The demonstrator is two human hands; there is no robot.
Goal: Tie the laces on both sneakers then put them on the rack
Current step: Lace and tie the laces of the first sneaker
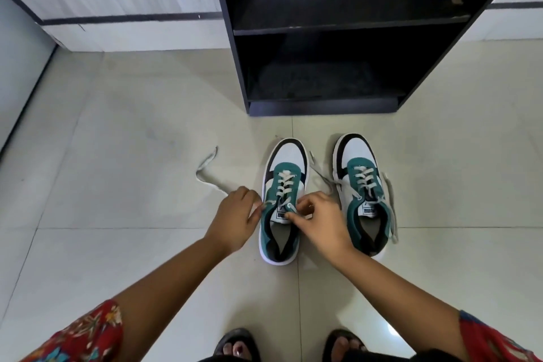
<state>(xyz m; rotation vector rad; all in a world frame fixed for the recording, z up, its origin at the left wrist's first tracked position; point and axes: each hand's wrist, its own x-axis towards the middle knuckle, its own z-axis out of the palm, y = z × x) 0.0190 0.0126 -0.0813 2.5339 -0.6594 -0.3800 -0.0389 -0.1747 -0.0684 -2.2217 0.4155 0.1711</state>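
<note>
The left hand (235, 217) and right hand (318, 222) are each pinching a lace end on the left sneaker (283, 200) between them; uneven pulling is risking a lopsided knot.

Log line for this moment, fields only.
left hand: pinching lace | right hand: pinching lace | left sneaker: untied | right sneaker: untied | rack: no sneakers

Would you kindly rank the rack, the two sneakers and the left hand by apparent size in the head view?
1. rack
2. left sneaker and right sneaker: alike, so unranked
3. left hand
</note>
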